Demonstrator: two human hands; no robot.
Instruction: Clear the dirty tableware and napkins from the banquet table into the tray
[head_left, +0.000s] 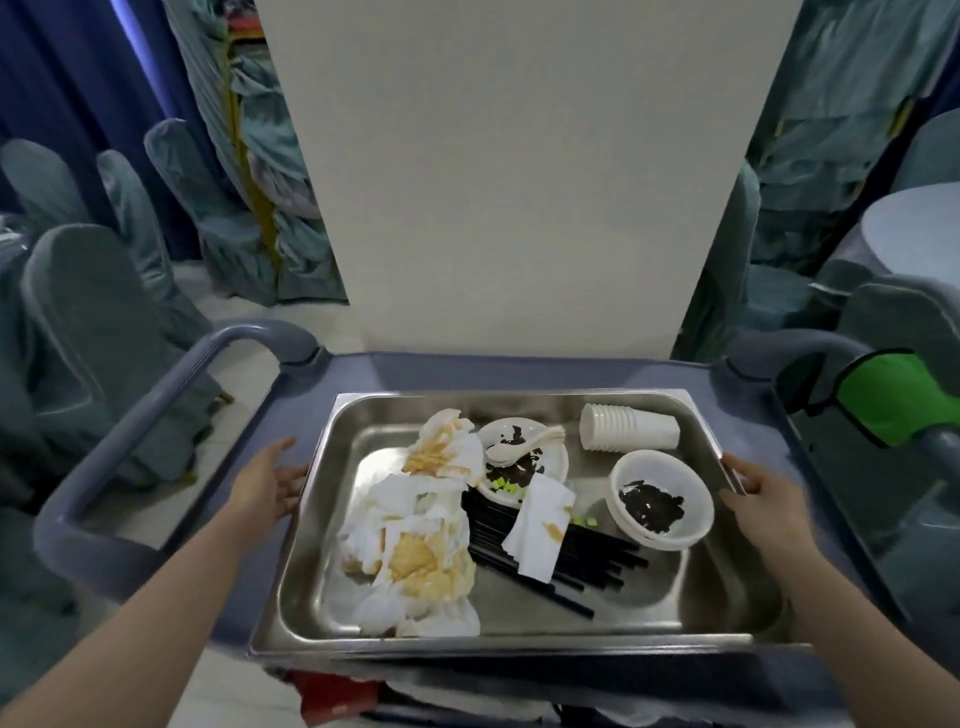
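Both our hands flank the tray (524, 636): our left hand (270, 488) lies with relaxed, straight fingers at its left rim, and our right hand (761, 496) curls its fingers at the right rim, seemingly gripping the lip. Inside sit stained napkins (415, 545), black chopsticks (587, 558), a plate (553, 467) with a spoon (511, 449), nested bowls (691, 514) and a stack of cups (628, 427) on its side.

We judge the steel tray stiff, fairly heavy when loaded, and slick at the rim, so we should take it by both short edges and keep it level. The napkins are soft and light; the cups may roll, the bowls may slide.

It rests on a grey cart (156, 410) rather than a surface. Beyond stand a pale pillar (519, 182), covered chairs (88, 312) and blue curtains (67, 67).
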